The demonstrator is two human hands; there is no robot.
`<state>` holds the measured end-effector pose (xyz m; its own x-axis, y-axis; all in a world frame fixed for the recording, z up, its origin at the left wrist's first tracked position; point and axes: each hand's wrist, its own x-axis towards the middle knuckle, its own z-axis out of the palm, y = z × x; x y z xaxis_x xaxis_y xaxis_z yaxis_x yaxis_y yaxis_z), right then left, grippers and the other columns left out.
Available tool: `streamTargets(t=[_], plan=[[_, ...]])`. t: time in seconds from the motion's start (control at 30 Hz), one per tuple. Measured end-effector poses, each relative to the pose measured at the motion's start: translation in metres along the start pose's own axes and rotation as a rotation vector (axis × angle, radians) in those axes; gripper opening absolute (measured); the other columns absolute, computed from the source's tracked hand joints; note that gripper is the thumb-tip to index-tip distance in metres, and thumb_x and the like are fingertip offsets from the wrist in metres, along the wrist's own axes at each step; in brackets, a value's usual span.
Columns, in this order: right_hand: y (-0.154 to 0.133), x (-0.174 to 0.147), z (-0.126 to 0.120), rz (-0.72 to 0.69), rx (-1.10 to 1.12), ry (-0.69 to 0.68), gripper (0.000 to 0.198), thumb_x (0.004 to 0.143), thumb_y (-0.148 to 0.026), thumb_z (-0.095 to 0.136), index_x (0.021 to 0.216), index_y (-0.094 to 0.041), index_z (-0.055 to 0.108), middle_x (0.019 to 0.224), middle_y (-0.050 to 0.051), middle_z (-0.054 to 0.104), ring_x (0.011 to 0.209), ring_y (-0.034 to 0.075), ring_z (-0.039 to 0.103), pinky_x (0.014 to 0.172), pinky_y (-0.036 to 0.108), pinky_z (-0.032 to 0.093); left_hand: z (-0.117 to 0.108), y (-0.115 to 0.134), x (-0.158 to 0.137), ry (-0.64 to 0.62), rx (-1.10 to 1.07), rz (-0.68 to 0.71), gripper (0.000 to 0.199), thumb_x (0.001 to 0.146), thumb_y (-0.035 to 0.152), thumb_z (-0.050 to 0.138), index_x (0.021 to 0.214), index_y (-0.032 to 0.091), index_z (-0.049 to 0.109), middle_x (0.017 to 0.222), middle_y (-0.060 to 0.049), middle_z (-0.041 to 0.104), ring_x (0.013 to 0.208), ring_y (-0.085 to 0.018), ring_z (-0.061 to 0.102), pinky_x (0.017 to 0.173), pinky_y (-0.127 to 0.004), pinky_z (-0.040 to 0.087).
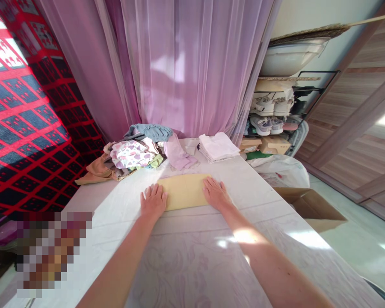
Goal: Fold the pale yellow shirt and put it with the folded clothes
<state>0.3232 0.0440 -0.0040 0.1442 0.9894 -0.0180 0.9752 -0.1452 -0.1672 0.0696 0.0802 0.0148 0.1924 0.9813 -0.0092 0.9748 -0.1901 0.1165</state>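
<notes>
A yellow folded cloth (184, 192) lies flat in a long rectangle on the white patterned sheet (192, 256). My left hand (153, 200) rests flat at its left end, fingers spread. At the right end my right hand (215, 194) lies palm down, its fingertips over the cloth's edge. Neither hand grips anything. Beyond the cloth sits a stack of folded white cloths (218, 146). To the left of that stack is a heap of loose clothes, with a floral garment (131, 154), a blue denim piece (152, 131) and a lilac garment (178, 154).
Purple curtains (192, 64) hang behind the surface. A red and black checked fabric (28, 107) hangs on the left. Right of the surface stand an open cardboard box (321, 207) and a rack with shoes (265, 124). A blurred patch (54, 252) covers the lower left.
</notes>
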Motion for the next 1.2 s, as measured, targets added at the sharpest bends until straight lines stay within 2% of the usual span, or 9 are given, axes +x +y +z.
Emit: streamTargets(t=[0.07, 0.13, 0.23, 0.33, 0.43, 0.67, 0.97, 1.2], plan=[[-0.001, 0.000, 0.000, -0.006, 0.000, 0.012, 0.052, 0.100, -0.033, 0.023, 0.148, -0.020, 0.036, 0.158, 0.005, 0.029, 0.145, 0.021, 0.024, 0.117, 0.054, 0.017, -0.002, 0.017, 0.005, 0.047, -0.008, 0.017, 0.053, 0.098, 0.040, 0.026, 0.142, 0.019, 0.047, 0.157, -0.008, 0.032, 0.145, -0.032, 0.025, 0.117, -0.059, 0.019], [-0.001, 0.000, 0.000, -0.011, 0.001, 0.018, 0.052, 0.100, -0.033, 0.023, 0.148, -0.020, 0.037, 0.157, 0.005, 0.030, 0.145, 0.021, 0.025, 0.117, 0.054, 0.018, -0.001, 0.041, 0.011, 0.057, -0.031, 0.096, 0.054, 0.098, 0.040, 0.026, 0.143, 0.017, 0.046, 0.157, -0.009, 0.033, 0.145, -0.030, 0.025, 0.118, -0.057, 0.018], [0.000, 0.000, 0.002, -0.012, 0.003, 0.025, 0.051, 0.100, -0.034, 0.024, 0.147, -0.021, 0.039, 0.157, 0.005, 0.031, 0.144, 0.021, 0.026, 0.116, 0.055, 0.019, 0.006, 0.074, 0.020, -0.007, -0.083, 0.204, 0.053, 0.098, 0.041, 0.026, 0.145, 0.024, 0.043, 0.157, -0.006, 0.033, 0.145, -0.028, 0.026, 0.118, -0.055, 0.017], [0.002, 0.001, 0.004, -0.016, -0.002, 0.033, 0.051, 0.100, -0.033, 0.024, 0.147, -0.022, 0.039, 0.157, 0.005, 0.031, 0.144, 0.021, 0.026, 0.116, 0.054, 0.019, 0.012, 0.086, 0.028, -0.024, -0.090, 0.231, 0.052, 0.098, 0.044, 0.026, 0.145, 0.029, 0.042, 0.158, -0.005, 0.031, 0.145, -0.029, 0.025, 0.118, -0.056, 0.017], [0.003, 0.002, 0.005, -0.010, -0.015, 0.028, 0.050, 0.100, -0.033, 0.025, 0.147, -0.024, 0.038, 0.158, 0.005, 0.030, 0.144, 0.020, 0.025, 0.116, 0.053, 0.019, 0.016, 0.075, 0.034, -0.011, -0.087, 0.191, 0.054, 0.098, 0.048, 0.027, 0.146, 0.027, 0.041, 0.158, -0.007, 0.032, 0.145, -0.030, 0.026, 0.117, -0.055, 0.018], [0.003, 0.001, 0.008, -0.001, -0.043, 0.032, 0.051, 0.100, -0.033, 0.024, 0.149, -0.024, 0.036, 0.158, 0.004, 0.030, 0.144, 0.021, 0.026, 0.116, 0.052, 0.020, 0.021, 0.029, 0.038, 0.082, -0.069, 0.129, 0.056, 0.098, 0.049, 0.028, 0.143, 0.021, 0.044, 0.153, -0.009, 0.039, 0.142, -0.028, 0.032, 0.117, -0.048, 0.023], [0.004, 0.001, 0.009, 0.003, -0.056, 0.032, 0.052, 0.100, -0.033, 0.023, 0.149, -0.023, 0.035, 0.158, 0.005, 0.030, 0.144, 0.021, 0.025, 0.116, 0.051, 0.021, 0.027, 0.001, 0.032, 0.099, -0.091, 0.100, 0.060, 0.098, 0.052, 0.028, 0.145, 0.018, 0.041, 0.154, -0.010, 0.038, 0.143, -0.027, 0.032, 0.118, -0.050, 0.021], [0.004, 0.000, 0.009, -0.003, 0.002, 0.103, 0.047, 0.099, -0.032, 0.031, 0.143, -0.023, 0.045, 0.154, 0.006, 0.038, 0.141, 0.022, 0.032, 0.115, 0.051, 0.022, 0.035, -0.023, 0.022, 0.208, -0.139, 0.070, 0.056, 0.099, 0.046, 0.031, 0.141, 0.012, 0.045, 0.150, -0.014, 0.044, 0.141, -0.027, 0.036, 0.116, -0.049, 0.025]])
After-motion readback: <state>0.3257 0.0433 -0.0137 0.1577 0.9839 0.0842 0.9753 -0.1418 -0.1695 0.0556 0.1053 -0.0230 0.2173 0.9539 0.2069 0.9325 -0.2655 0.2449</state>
